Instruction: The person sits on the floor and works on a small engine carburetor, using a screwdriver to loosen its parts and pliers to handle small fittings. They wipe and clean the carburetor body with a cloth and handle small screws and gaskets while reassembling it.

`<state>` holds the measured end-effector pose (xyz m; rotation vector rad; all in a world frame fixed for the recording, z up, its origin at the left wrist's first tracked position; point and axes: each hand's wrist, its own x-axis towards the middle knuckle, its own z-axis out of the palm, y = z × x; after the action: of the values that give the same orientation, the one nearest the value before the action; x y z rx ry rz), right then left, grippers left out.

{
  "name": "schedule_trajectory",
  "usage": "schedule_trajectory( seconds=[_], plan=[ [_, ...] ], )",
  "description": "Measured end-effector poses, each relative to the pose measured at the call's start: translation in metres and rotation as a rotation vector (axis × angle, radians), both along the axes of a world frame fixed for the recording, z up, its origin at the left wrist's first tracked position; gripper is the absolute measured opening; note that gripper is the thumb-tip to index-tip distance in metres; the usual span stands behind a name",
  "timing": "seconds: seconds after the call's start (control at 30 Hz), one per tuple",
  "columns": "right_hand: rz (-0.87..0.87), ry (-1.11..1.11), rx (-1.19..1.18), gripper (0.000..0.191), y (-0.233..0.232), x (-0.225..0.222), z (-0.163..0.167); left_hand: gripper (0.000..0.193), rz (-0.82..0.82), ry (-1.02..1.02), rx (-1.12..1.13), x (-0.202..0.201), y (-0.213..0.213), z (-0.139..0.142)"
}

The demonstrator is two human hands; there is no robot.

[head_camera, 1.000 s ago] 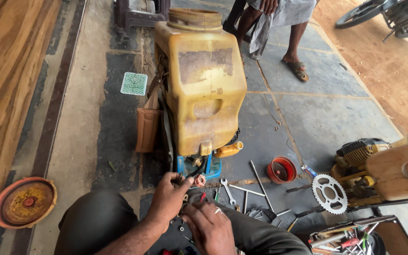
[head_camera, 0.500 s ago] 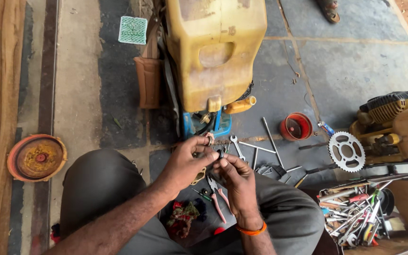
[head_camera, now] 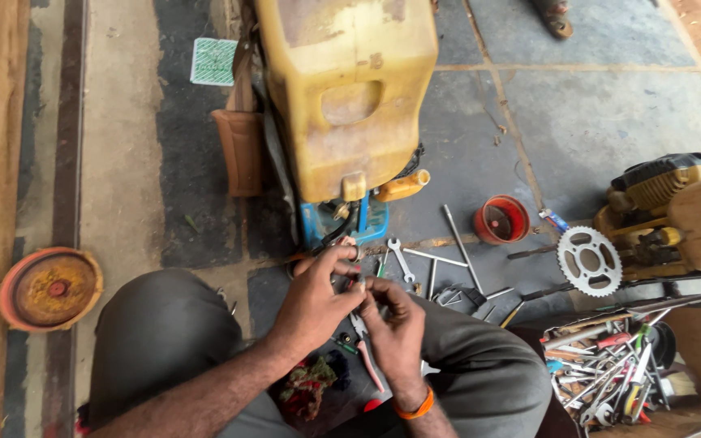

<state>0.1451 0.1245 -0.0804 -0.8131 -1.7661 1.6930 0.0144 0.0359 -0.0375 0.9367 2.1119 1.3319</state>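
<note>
- Head view: I am sitting on the floor (head_camera: 594,113) and looking down at my two hands, low in the middle of the frame.
- My left hand (head_camera: 318,296) is curled, with its fingertips pinched together on a small part (head_camera: 356,284). The part is too tiny for me to tell what it is.
- My right hand (head_camera: 395,324) is just beside it, fingers bent in and touching the same small part. I wear an orange band (head_camera: 415,408) on that wrist.
- Red-handled pliers (head_camera: 364,349) lie under my hands, between my knees.
- A bunch of dark and red rags (head_camera: 310,385) sits near my left arm, at the bottom of the frame.
- Right above my hands stands a big yellow tank (head_camera: 346,89) on a blue base (head_camera: 367,223). A brown strap pad (head_camera: 239,150) hangs at its left side.
- A silver wrench (head_camera: 399,258) and some long metal rods (head_camera: 458,235) lie on the floor to the right of my hands.
- A small red cup (head_camera: 501,219) stands further right, and a toothed metal wheel (head_camera: 587,261) lies near it.
- A yellow engine (head_camera: 667,195) is at the right edge.
- A box of tools (head_camera: 618,365) sits in the lower right corner.
- A round rusty orange dish (head_camera: 49,288) is at the left edge, well apart from my hands.
- A green square tile (head_camera: 214,61) lies in the upper left.
</note>
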Motion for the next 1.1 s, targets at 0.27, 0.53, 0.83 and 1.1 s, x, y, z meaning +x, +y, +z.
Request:
schedule_trajectory(
  seconds=[0.27, 0.53, 0.83, 1.1],
  plan=[
    [0.001, 0.010, -0.027, 0.017, -0.002, -0.004, 0.003, 0.050, -0.002, -0.111, -0.033, -0.002, 0.004, -0.003],
    [0.004, 0.018, -0.161, 0.018, -0.006, -0.007, -0.005, 0.050, 0.015, -0.179, -0.105, -0.004, 0.004, -0.001],
    [0.006, -0.017, -0.123, 0.015, -0.006, -0.010, -0.004, 0.052, 0.017, -0.172, -0.117, -0.006, 0.004, -0.001],
    [-0.004, -0.064, -0.063, 0.023, -0.004, -0.008, 0.009, 0.052, -0.027, -0.172, -0.153, -0.010, 0.003, 0.004]
  ],
)
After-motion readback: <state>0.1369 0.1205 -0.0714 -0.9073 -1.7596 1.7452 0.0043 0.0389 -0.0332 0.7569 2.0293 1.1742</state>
